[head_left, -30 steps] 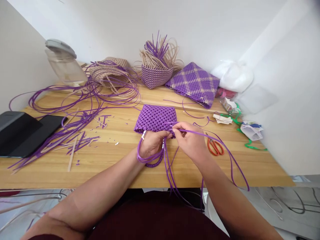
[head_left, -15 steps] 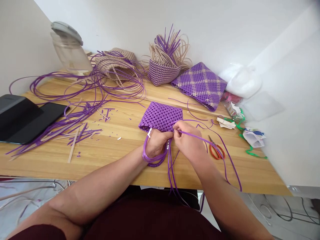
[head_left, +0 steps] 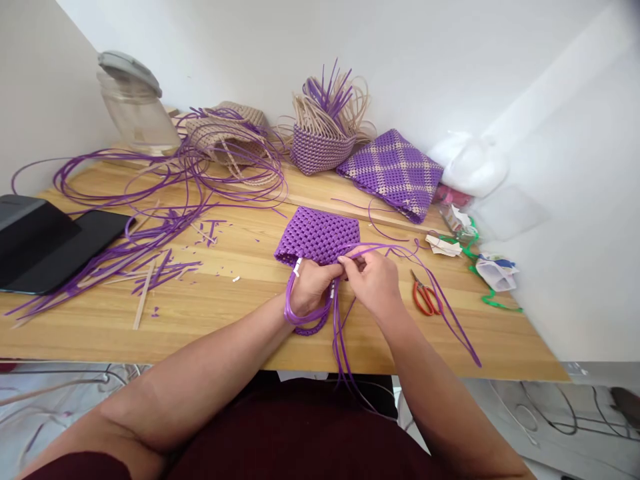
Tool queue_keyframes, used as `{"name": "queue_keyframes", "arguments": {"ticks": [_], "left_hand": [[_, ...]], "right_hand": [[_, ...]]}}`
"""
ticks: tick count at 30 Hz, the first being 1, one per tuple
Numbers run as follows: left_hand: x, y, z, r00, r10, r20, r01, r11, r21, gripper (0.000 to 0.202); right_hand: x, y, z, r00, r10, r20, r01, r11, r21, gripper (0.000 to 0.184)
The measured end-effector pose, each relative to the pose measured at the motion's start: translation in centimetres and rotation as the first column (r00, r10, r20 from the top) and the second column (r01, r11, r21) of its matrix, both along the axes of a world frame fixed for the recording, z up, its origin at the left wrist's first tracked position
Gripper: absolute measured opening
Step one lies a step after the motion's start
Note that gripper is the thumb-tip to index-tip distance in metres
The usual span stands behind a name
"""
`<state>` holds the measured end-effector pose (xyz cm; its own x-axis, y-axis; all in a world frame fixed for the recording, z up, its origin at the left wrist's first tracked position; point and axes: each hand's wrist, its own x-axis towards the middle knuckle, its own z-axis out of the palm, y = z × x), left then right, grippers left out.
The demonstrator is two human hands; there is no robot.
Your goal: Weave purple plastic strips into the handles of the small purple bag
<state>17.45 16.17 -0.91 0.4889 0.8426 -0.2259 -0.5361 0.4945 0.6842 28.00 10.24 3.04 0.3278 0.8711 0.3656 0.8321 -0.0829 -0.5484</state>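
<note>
A small purple woven bag lies on the wooden table in front of me. My left hand reaches through its purple handle loop and grips the bag's near rim. My right hand pinches a purple plastic strand right at that rim. The strand loops out to the right and trails over the table's front edge. Several more purple strands hang down from the rim between my hands.
Orange-handled scissors lie just right of my right hand. Loose purple strands and cut scraps cover the left half. A black tablet, a jar, unfinished baskets and a plaid woven piece stand behind.
My right hand has drawn closer to the bag's rim, and the strand now bends in a loop at the rim instead of running taut to the right. The view shifted slightly.
</note>
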Motion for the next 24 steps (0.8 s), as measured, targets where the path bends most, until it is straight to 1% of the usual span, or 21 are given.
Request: {"name": "queue_keyframes", "arguments": {"ticks": [2,4,5,7,8,10,12,14,16,17,19,21,22,23,24], "left_hand": [[0.0,0.0,0.3,0.998,0.007,-0.067,-0.002,0.998,0.070,0.020],[-0.1,-0.1,0.5,0.994,-0.026,-0.106,0.037,0.994,0.102,0.017],[-0.1,-0.1,0.6,0.993,-0.047,-0.108,0.058,0.993,0.098,0.016],[-0.1,-0.3,0.5,0.997,-0.047,-0.063,0.054,0.992,0.118,0.013],[0.0,-0.3,0.4,0.999,-0.037,-0.033,0.042,0.990,0.136,0.013],[0.1,-0.1,0.2,1.000,-0.028,-0.004,0.028,0.988,0.153,0.012],[0.1,0.2,0.1,0.999,-0.032,-0.012,0.033,0.992,0.123,0.008],[-0.1,0.5,0.3,0.999,-0.037,-0.019,0.038,0.998,0.042,0.008],[-0.3,0.7,0.6,0.999,-0.046,0.021,0.046,0.999,-0.029,0.010],[-0.5,0.8,0.7,0.996,-0.078,0.046,0.081,0.995,-0.057,0.011],[-0.8,0.7,1.0,0.977,-0.190,0.092,0.199,0.975,-0.100,0.011],[-1.0,0.5,1.2,0.950,-0.283,0.130,0.300,0.944,-0.137,0.015],[-1.1,0.5,1.3,0.941,-0.306,0.143,0.326,0.932,-0.156,0.017],[-1.1,0.4,1.5,0.939,-0.309,0.152,0.333,0.927,-0.172,0.019],[-1.1,0.4,1.6,0.941,-0.299,0.156,0.325,0.928,-0.183,0.019]], "right_hand": [[0.0,-0.1,-0.1,0.990,0.003,-0.141,0.004,0.999,0.046,0.023],[0.0,-0.2,0.0,0.970,-0.021,-0.243,0.045,0.994,0.096,0.026],[0.0,-0.3,0.1,0.969,-0.040,-0.245,0.067,0.993,0.102,0.025],[-0.1,-0.2,0.3,0.985,-0.059,-0.164,0.069,0.996,0.059,0.022],[-0.1,-0.2,0.4,0.991,-0.051,-0.124,0.056,0.998,0.035,0.022],[-0.1,-0.4,0.5,0.991,-0.022,-0.134,0.027,0.999,0.032,0.021],[-0.1,-1.0,0.5,0.980,-0.013,-0.200,0.020,0.999,0.035,0.025],[0.0,-2.0,0.2,0.969,-0.011,-0.247,0.000,0.999,-0.043,0.029],[0.0,-2.8,-0.4,0.951,-0.014,-0.309,-0.026,0.992,-0.125,0.029],[0.0,-2.9,-0.8,0.932,-0.013,-0.364,-0.036,0.991,-0.128,0.030],[-0.3,-2.8,-1.7,0.867,0.001,-0.499,-0.046,0.996,-0.077,0.029],[-0.8,-2.1,-2.6,0.769,0.025,-0.639,-0.059,0.998,-0.031,0.023],[-1.0,-1.7,-2.9,0.710,0.032,-0.704,-0.063,0.998,-0.018,0.022],[-1.2,-1.4,-3.2,0.652,0.034,-0.757,-0.059,0.998,-0.006,0.021],[-1.4,-1.0,-3.4,0.611,0.034,-0.791,-0.044,0.999,0.009,0.021]]}}
